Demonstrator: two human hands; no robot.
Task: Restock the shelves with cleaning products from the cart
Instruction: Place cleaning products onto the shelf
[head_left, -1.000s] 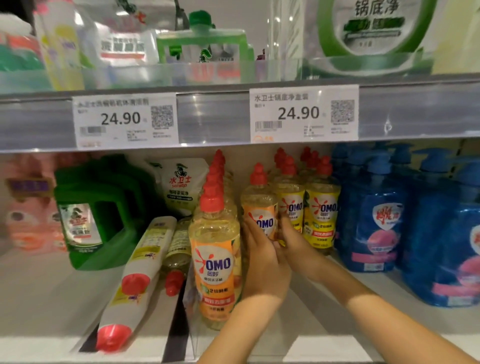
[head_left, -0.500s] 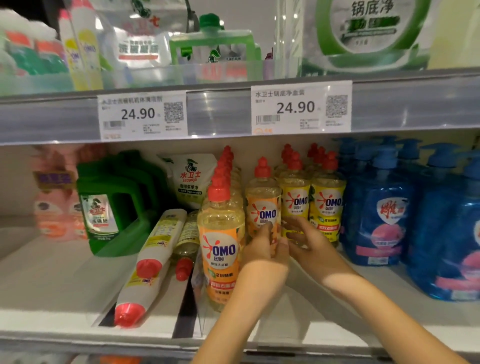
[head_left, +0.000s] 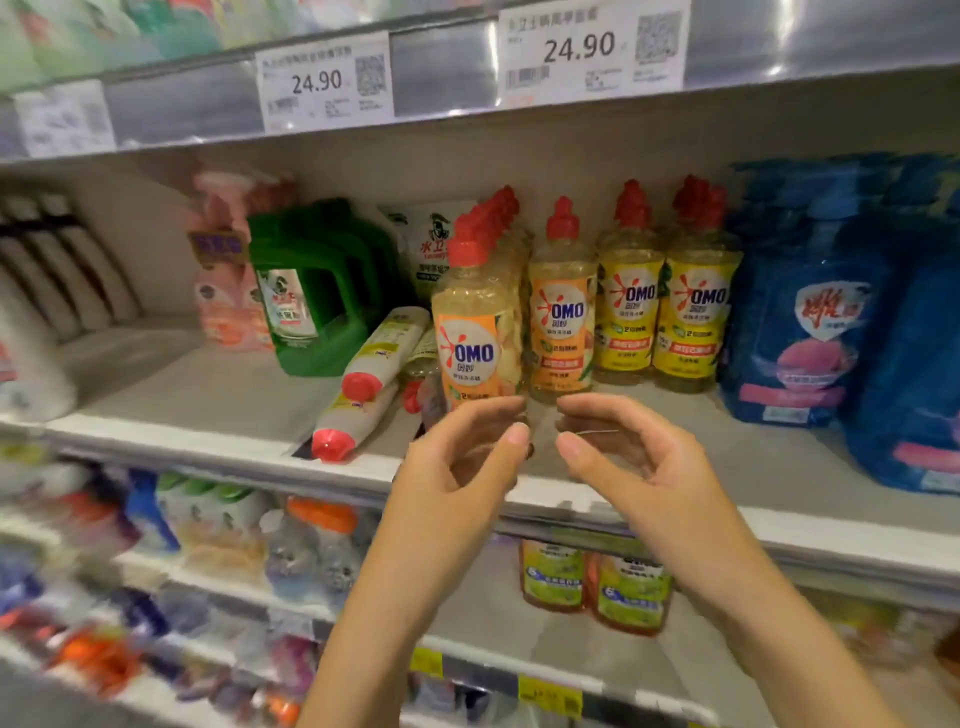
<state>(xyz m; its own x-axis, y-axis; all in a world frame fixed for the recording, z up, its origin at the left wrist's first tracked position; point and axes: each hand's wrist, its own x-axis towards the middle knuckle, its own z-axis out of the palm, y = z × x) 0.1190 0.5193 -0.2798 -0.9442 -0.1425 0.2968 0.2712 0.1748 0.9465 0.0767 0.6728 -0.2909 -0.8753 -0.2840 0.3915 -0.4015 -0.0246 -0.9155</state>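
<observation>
Red-capped OMO dish soap bottles stand in rows on the middle shelf (head_left: 779, 467). An orange-label bottle (head_left: 475, 332) heads the left row, and a second orange-label bottle (head_left: 562, 312) stands just right of it. Two yellow-label OMO bottles (head_left: 662, 306) stand further right. My left hand (head_left: 462, 467) and my right hand (head_left: 628, 457) hover in front of the shelf edge, below the orange bottles. Both have loosely curved fingers, hold nothing, and face each other with a small gap between them.
Two white red-capped bottles (head_left: 371, 379) lie on their sides left of the OMO rows. A green jug (head_left: 317, 291) stands behind them. Blue pump bottles (head_left: 826, 322) fill the right end. Price tags (head_left: 592, 49) hang on the shelf above. More bottles (head_left: 597, 587) stand on the lower shelf.
Both hands have let go of the second orange-label OMO bottle and drawn back from the shelf. The view has pulled back and tilted down, showing the lower shelves.
</observation>
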